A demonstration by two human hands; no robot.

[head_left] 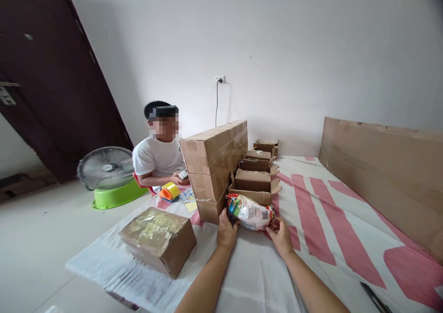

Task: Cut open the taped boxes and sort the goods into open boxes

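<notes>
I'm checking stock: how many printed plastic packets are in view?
1: the printed packet, between the left hand and right hand; others may hide in the open cardboard boxes.

Packet: glossy printed plastic film, crinkled. Box stack and open cartons: matt brown cardboard, shiny clear tape strips on the stack. Near-left box: same matt cardboard, top glossy with wrinkled tape. Right-hand panel: matt cardboard, rough upper edge. Tablecloth: matt fabric look, soft creases. Far wall: smooth, matt. Green base, far left: smooth, plastic-looking. Floor, left: smooth, slight sheen.
</notes>
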